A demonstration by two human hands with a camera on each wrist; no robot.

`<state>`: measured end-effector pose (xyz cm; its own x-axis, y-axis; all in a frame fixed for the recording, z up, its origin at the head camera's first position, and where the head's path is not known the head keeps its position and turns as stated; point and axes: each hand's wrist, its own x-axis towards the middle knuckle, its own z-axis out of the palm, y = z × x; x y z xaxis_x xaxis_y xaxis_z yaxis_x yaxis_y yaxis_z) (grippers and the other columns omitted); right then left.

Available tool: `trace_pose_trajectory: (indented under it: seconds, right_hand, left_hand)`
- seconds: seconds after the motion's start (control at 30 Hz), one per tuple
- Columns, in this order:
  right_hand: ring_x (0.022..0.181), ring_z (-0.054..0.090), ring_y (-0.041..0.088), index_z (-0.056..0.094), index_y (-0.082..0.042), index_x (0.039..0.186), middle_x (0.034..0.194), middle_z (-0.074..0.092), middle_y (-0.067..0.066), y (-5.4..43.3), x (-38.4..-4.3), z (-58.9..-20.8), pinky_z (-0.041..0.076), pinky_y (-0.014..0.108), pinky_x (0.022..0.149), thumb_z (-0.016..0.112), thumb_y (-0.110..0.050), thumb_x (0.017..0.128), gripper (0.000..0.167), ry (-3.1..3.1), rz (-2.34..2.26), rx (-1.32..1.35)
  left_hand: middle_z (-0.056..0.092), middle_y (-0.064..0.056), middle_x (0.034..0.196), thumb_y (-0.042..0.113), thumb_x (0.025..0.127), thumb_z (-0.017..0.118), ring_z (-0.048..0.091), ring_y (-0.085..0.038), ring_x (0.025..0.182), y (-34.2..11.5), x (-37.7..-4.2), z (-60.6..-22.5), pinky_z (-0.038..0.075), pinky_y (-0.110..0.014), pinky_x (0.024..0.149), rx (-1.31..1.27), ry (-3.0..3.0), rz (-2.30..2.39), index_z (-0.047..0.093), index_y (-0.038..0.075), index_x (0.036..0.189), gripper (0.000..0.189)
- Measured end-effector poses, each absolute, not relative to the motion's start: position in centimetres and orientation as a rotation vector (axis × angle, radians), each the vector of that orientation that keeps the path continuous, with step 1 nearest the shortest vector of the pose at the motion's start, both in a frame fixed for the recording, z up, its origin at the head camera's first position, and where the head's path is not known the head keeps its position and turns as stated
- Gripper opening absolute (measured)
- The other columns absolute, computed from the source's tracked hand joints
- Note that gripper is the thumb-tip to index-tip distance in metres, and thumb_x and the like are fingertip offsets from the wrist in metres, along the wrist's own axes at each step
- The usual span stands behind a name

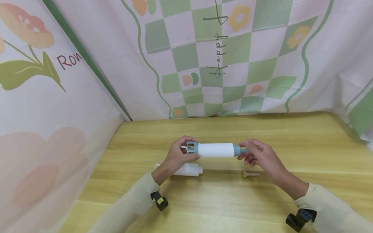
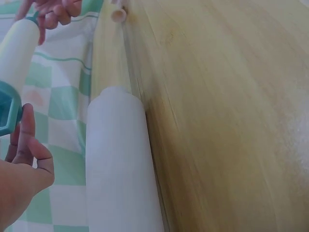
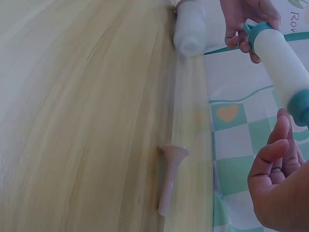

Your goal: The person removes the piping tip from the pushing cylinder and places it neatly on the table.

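Observation:
A white tube [image 1: 216, 150] with teal ends is held level above the table by both hands. My left hand [image 1: 181, 151] grips its teal open-framed end [image 1: 191, 148], fingers behind and thumb in front. At the other end, my right hand [image 1: 260, 155] pinches the narrow teal tip beyond the teal collar [image 3: 300, 107]. Below the left hand, a second white bottle [image 2: 118, 164] lies on its side with its short neck pointing right. A small pinkish funnel-shaped piece [image 3: 171, 176] with a long stem lies on the table beneath the right hand.
The wooden table [image 1: 221, 200] ends at a hanging cloth with green checks [image 1: 209, 64] at the back. Another printed cloth [image 1: 52, 129] hangs along the left side.

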<state>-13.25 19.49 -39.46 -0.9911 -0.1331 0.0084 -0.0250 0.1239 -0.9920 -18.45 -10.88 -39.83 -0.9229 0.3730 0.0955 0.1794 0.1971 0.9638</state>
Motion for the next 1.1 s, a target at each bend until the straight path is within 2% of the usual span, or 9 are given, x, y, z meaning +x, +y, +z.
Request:
trace_pose_trajectory:
  seconds: [0.13, 0.3, 0.63, 0.97, 1.1]
  right_hand:
    - [0.07, 0.064, 0.017, 0.059, 0.005, 0.119, 0.09, 0.071, 0.012, 19.42, -13.2, -39.39, 0.053, 0.029, 0.06, 0.046, -0.039, 0.107, 0.047, 2.24, -2.028, -0.137]
    - [0.073, 0.063, 0.018, 0.059, 0.008, 0.117, 0.091, 0.07, 0.012, 19.28, -13.05, -39.35, 0.054, 0.029, 0.062, 0.052, -0.034, 0.105, 0.045, 2.231, -2.028, -0.15]
    - [0.077, 0.061, 0.021, 0.057, 0.009, 0.122, 0.094, 0.067, 0.015, 19.43, -12.95, -39.47, 0.054, 0.031, 0.065, 0.058, -0.029, 0.103, 0.043, 2.322, -1.96, -0.148]
    - [0.09, 0.064, 0.021, 0.057, 0.005, 0.126, 0.112, 0.067, 0.008, 19.66, -12.74, -39.59, 0.053, 0.03, 0.068, 0.068, -0.018, 0.098, 0.039, 2.373, -1.949, -0.233]
    - [0.094, 0.065, 0.019, 0.057, 0.004, 0.126, 0.114, 0.068, 0.005, 19.68, -12.74, -39.63, 0.052, 0.03, 0.07, 0.07, -0.017, 0.096, 0.039, 2.38, -1.943, -0.254]
  left_hand:
    - [0.062, -0.007, 0.108, 0.007, 0.079, 0.083, 0.057, -0.02, 0.08, -10.8, -18.41, -39.81, 0.049, -0.031, 0.071, 0.542, 2.299, 1.816, 0.065, 0.011, 0.119, 0.043]
    - [0.063, -0.006, 0.105, 0.008, 0.079, 0.084, 0.056, -0.019, 0.078, -10.7, -18.37, -39.97, 0.049, -0.03, 0.069, 0.55, 2.313, 1.81, 0.066, 0.011, 0.118, 0.043]
    - [0.063, -0.008, 0.107, 0.01, 0.08, 0.083, 0.056, -0.019, 0.077, -10.74, -18.41, -39.99, 0.05, -0.03, 0.069, 0.576, 2.28, 1.804, 0.067, 0.015, 0.119, 0.043]
    - [0.064, -0.006, 0.105, 0.01, 0.079, 0.083, 0.056, -0.019, 0.077, -10.86, -18.45, -40.14, 0.049, -0.03, 0.069, 0.582, 2.295, 1.818, 0.067, 0.015, 0.119, 0.043]
    - [0.064, -0.006, 0.105, 0.009, 0.079, 0.083, 0.056, -0.019, 0.077, -10.9, -18.42, -40.1, 0.049, -0.03, 0.069, 0.577, 2.291, 1.823, 0.067, 0.015, 0.118, 0.043]
